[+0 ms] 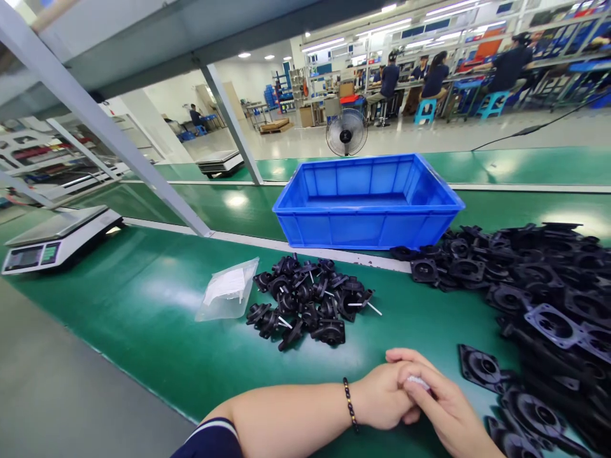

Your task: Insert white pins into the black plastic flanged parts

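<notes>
My left hand [384, 395], with a dark beaded bracelet on its wrist, is closed in front of me at the table's near side. My right hand [442, 397] is closed against it, its fingers over the left ones. A small whitish piece [419, 382] shows between the hands, too little of it to name. Beyond them lies a loose pile of black plastic pump-like parts [310, 296], some with thin white pins sticking out. A clear plastic bag [228, 291] with a white paper lies beside that pile.
A much larger heap of black moulded parts [539, 286] covers the right side. Behind stands a blue crate [367, 226]. A weighing scale [60, 238] sits at the left, below slanting grey frame posts [143, 159]. A fan [346, 132] and seated people are farther back.
</notes>
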The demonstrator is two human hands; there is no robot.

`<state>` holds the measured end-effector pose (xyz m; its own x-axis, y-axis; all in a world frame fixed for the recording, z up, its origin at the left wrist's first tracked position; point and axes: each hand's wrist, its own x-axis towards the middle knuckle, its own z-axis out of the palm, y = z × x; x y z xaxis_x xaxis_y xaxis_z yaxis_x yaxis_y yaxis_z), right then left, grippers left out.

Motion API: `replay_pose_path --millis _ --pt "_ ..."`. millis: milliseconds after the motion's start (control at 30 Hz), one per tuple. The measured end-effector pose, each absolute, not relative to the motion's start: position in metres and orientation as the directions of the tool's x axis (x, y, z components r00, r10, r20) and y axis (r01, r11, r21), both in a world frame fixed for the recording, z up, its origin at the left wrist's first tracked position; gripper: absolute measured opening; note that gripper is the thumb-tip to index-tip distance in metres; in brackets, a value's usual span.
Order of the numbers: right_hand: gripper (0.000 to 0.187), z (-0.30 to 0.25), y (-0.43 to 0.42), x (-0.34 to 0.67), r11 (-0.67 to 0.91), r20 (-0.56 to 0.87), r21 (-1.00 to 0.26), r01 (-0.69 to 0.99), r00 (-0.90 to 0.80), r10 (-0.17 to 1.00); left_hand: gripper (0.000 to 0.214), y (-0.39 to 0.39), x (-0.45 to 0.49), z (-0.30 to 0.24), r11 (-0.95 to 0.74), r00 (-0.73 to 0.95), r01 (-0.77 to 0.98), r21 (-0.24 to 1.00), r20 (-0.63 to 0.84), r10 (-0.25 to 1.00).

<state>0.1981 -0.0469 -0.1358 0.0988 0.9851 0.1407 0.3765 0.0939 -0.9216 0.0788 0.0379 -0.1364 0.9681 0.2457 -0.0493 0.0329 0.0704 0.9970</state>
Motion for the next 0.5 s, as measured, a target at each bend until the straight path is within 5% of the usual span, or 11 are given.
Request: replay_pose_path --millis 167,367,500 --pt "0.04 -0.136 -0.045 0.201 0.077 0.096 -0.956 0.284 0.053 0.994 0.025 0.037 0.076 -0.134 0.058 0.963 -0.084 0.995 0.066 0.26" --pt "0.031 -0.135 -0.043 0.204 0.066 0.06 -0.987 0.147 -0.049 0.997 0.064 0.03 0.084 -0.134 0.328 0.946 0.135 0.935 -0.22 0.239" --pt "0.044 -0.137 -0.036 0.201 0.012 0.014 -0.99 0.142 0.015 1.0 0.066 0.035 0.089 -0.141 0.435 0.925 0.127 0.891 -0.265 0.273"
